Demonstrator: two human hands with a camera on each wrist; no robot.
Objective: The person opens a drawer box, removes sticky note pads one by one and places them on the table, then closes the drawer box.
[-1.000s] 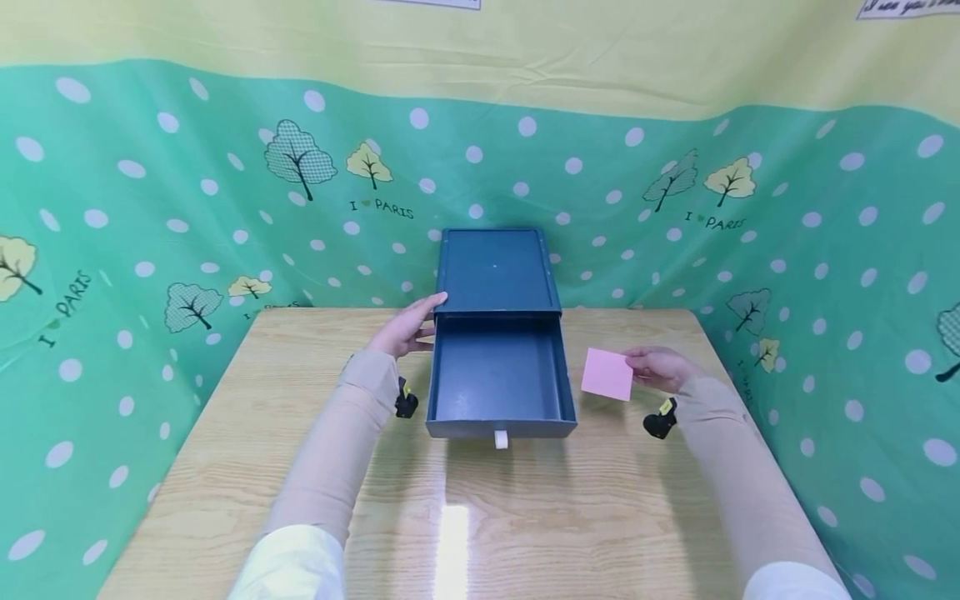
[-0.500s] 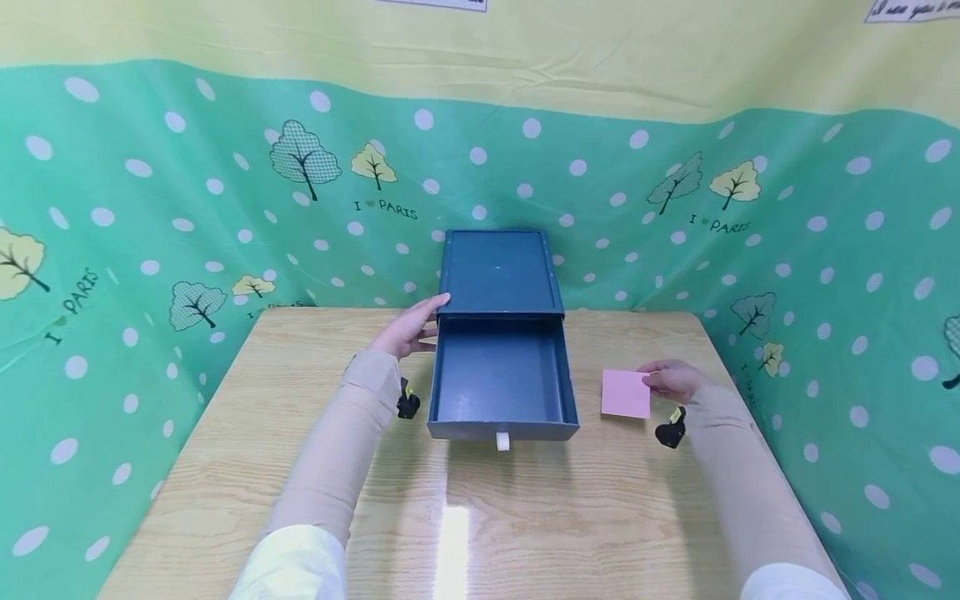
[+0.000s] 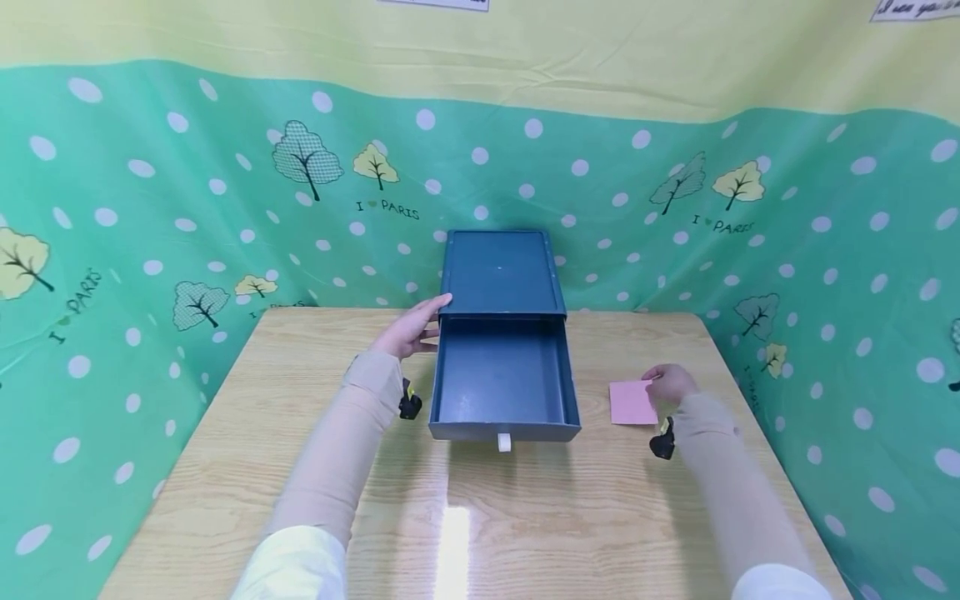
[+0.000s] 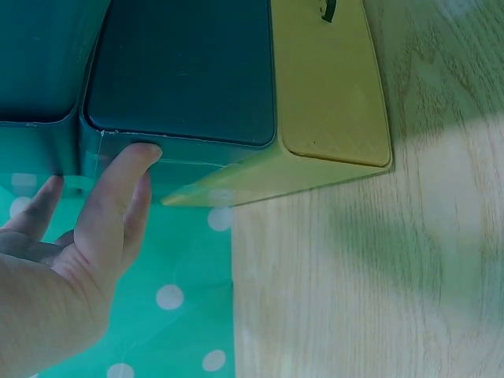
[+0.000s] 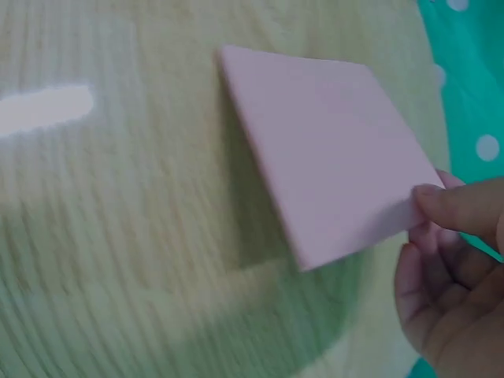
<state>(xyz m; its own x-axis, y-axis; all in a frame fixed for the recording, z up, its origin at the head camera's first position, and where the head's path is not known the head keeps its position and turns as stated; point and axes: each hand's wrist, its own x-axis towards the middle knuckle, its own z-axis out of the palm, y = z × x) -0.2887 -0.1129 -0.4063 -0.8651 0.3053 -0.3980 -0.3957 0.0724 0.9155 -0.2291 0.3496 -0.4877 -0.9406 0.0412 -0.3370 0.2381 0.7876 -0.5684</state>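
Note:
A dark blue drawer box (image 3: 500, 271) stands at the back of the wooden table, its top drawer (image 3: 501, 375) pulled out with a white tab on the front. My left hand (image 3: 407, 327) lies along the box's left side, thumb at the front edge of its top. In the left wrist view, extended fingers of the left hand (image 4: 98, 224) touch the dark casing. My right hand (image 3: 671, 385) pinches a pink square sticky note (image 3: 632, 403) by one corner, right of the drawer. In the right wrist view the note (image 5: 327, 150) slants over the tabletop, its shadow beneath.
A yellow section (image 4: 335, 87) of the box with a dark loop sits near the tabletop in the left wrist view. Green dotted cloth (image 3: 480, 183) hangs behind and at both sides. Bare wood (image 3: 562, 525) lies in front of the drawer, with a bright reflection.
My right hand has moved right and lower with the sticky note, bringing it close over the tabletop. The left hand stays at the box, and the drawer remains pulled out.

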